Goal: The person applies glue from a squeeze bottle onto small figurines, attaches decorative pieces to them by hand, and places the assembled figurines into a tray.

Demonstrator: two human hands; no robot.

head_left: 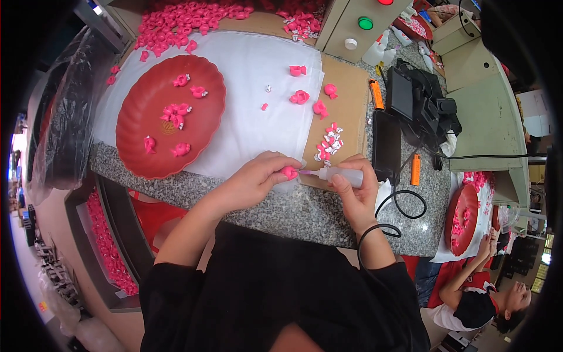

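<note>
Over the near edge of the granite counter, my left hand pinches a small pink plastic piece between thumb and fingertips. My right hand is closed around a translucent white squeeze bottle lying on its side, its narrow nozzle pointing left and meeting the pink piece. Just beyond the bottle, a cluster of small pink-and-white parts lies on brown cardboard. Several larger pink pieces, one of them a hollow pink piece, sit farther off on the white cloth and the cardboard.
At left stands a scalloped red tray with several pink pieces. A big pink heap fills the far side. On the right are black devices, an orange lighter and a looping black cable. A co-worker sits far right.
</note>
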